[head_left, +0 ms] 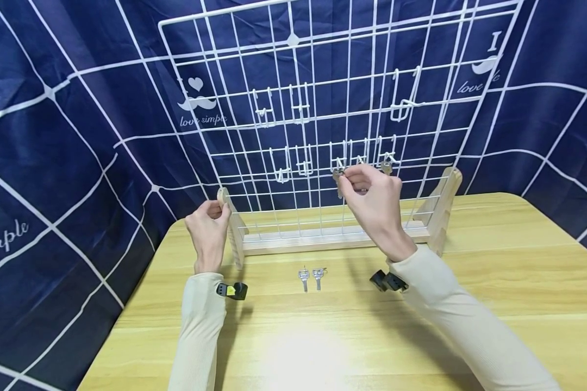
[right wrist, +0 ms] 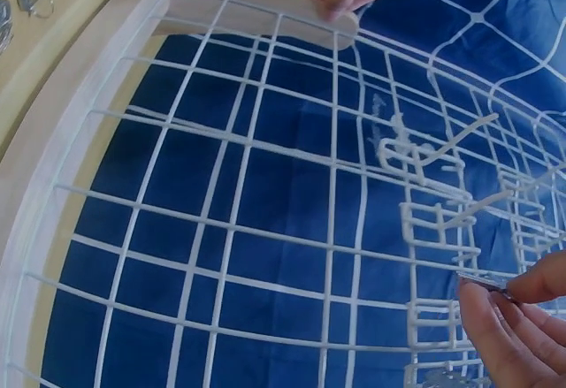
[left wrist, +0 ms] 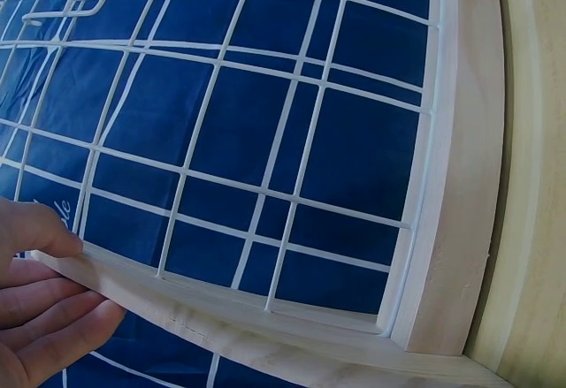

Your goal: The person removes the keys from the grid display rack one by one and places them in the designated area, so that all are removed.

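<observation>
My right hand (head_left: pixel 376 206) pinches a small silver key (right wrist: pixel 485 280) between thumb and fingertips, right at a white wire hook in the lower row of the grid. Another key (head_left: pixel 386 167) hangs from a hook just right of this hand. At the stand's left end, my left hand (head_left: pixel 209 233) grips the top of the wooden side post (left wrist: pixel 221 322), thumb on one face and fingers on the other. The white wire grid panel (head_left: pixel 225 12) stands upright in that wooden stand. In the head view, the right hand partly covers the hooks behind it.
Two silver keys (head_left: pixel 318 278) lie side by side on the wooden table (head_left: pixel 176 326), in front of the stand's base bar (head_left: pixel 303 245). More wire hooks (head_left: pixel 282 174) jut from the grid in two rows. A dark blue patterned curtain (head_left: pixel 93 163) hangs behind and beside the table.
</observation>
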`<state>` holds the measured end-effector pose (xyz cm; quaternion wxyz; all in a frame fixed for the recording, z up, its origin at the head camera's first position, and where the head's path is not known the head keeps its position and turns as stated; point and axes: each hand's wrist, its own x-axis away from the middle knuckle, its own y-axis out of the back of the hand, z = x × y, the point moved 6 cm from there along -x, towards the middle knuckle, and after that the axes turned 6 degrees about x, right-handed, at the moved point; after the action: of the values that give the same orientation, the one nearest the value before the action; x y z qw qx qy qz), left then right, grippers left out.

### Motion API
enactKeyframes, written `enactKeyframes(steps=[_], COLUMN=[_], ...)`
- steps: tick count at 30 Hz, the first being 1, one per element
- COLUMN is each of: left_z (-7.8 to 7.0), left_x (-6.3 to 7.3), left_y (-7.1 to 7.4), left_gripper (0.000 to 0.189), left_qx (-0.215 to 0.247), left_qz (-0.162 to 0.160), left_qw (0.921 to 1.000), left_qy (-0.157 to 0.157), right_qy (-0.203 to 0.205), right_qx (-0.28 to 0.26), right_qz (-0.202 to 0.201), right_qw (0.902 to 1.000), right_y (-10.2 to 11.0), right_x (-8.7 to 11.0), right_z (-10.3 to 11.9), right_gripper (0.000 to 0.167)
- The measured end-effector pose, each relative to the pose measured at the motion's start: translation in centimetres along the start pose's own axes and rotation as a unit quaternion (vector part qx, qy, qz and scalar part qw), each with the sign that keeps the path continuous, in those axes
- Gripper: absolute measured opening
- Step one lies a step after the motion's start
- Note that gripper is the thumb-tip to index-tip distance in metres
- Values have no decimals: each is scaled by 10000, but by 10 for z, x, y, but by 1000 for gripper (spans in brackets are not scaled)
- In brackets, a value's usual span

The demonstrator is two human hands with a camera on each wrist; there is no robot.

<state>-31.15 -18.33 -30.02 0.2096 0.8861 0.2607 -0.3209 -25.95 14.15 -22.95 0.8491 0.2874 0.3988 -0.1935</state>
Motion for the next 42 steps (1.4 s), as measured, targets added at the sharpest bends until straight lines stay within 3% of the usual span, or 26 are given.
enactKeyframes(steps=[15,35,42], left_z=[0,0,0], left_x=[0,2,0], left_y=[-1,1,-1], left_gripper=[12,12,12], left_qx=[87,175,109], left_qz=[-23,-50,8], left_qw=[10000,9998,9999], left_qy=[30,9,8], right_qy=[-69,-169,-413], right_qx=[-140,-75,-119], right_qz=[-82,16,177], right_qw=[9998,9998,9989], right_y=[9,9,7], right_x=[3,18,26], right_z=[4,-13,-24], right_gripper=[9,6,7])
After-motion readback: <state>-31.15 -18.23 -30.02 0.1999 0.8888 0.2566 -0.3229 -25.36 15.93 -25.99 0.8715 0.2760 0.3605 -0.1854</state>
